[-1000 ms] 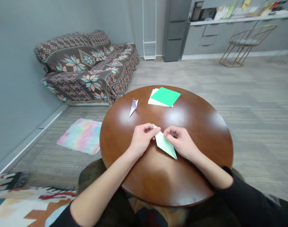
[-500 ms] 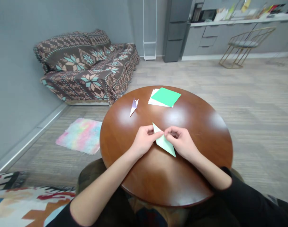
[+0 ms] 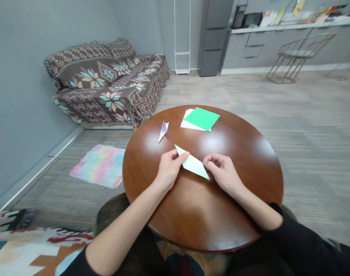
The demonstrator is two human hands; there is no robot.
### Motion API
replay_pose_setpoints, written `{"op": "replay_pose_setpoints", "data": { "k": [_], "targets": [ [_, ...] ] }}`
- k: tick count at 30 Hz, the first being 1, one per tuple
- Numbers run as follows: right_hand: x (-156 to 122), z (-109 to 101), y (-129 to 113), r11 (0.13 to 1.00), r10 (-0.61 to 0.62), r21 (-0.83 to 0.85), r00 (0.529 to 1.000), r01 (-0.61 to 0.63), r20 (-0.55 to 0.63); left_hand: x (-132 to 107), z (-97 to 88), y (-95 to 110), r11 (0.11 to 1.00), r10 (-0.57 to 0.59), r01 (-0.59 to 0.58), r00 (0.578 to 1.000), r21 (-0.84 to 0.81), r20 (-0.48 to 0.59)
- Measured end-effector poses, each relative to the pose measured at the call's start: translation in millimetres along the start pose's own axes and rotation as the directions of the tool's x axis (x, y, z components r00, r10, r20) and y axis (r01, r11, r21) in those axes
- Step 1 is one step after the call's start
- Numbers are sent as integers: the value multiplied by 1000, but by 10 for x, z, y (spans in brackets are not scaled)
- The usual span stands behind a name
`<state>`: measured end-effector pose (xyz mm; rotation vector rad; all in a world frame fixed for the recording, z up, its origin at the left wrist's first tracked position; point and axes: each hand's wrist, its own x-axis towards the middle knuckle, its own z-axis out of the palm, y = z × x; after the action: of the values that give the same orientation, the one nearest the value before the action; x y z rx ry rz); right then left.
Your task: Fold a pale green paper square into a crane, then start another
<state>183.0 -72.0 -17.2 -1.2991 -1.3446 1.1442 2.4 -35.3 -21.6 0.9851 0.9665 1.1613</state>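
A pale green folded paper [image 3: 193, 165], long and pointed at both ends, lies on the round brown wooden table [image 3: 250, 153]. My left hand [image 3: 169, 170] pinches its upper left end with thumb and fingers. My right hand [image 3: 223, 173] pinches its lower right end with curled fingers. The paper stretches between the two hands, close to the tabletop.
A small folded lilac paper figure [image 3: 162, 130] stands at the table's back left. A stack of square sheets with a green one [image 3: 202, 118] on top lies at the back. Beyond are a patterned sofa [image 3: 106, 84], a pastel rug [image 3: 98, 165] and a wire chair [image 3: 300, 53].
The folded paper has turned from steep to a flatter left-to-right slant. My left hand moved up and left with one tip; my right hand shifted to the lower right tip.
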Motion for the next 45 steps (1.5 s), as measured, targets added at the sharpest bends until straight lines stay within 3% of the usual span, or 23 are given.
{"op": "replay_pose_setpoints", "data": {
  "k": [6,9,17,24,28,32,35,38,40,45],
  "targets": [
    [-4,52,5,996,-62,75,995,56,79,-73,80,23,1000,29,-28,991,-5,131],
    [-3,83,15,991,-96,99,994,90,60,-97,123,27,1000,12,-8,987,-26,162],
    [-2,89,18,987,-148,77,987,143,65,-110,174,60,982,-70,91,989,-167,127],
    [-15,82,17,992,-114,51,992,111,51,-57,149,103,962,-62,81,995,-262,79],
    [14,69,13,991,-74,110,994,82,-79,-76,152,56,991,-42,70,973,-116,227],
    [54,-6,-2,994,-90,57,991,96,-96,-84,109,30,999,-17,11,982,37,189],
    [82,-96,-20,976,-162,116,968,186,-192,-94,56,99,983,-115,70,958,171,264],
    [91,-163,-40,976,-138,160,989,146,-60,-109,24,181,941,-198,78,915,328,352],
    [82,-188,-45,982,-104,160,995,102,7,-112,15,198,938,-208,75,904,339,375],
    [44,-239,-32,995,-36,93,999,34,24,-106,8,143,961,-183,112,943,252,279]
  ]
}}
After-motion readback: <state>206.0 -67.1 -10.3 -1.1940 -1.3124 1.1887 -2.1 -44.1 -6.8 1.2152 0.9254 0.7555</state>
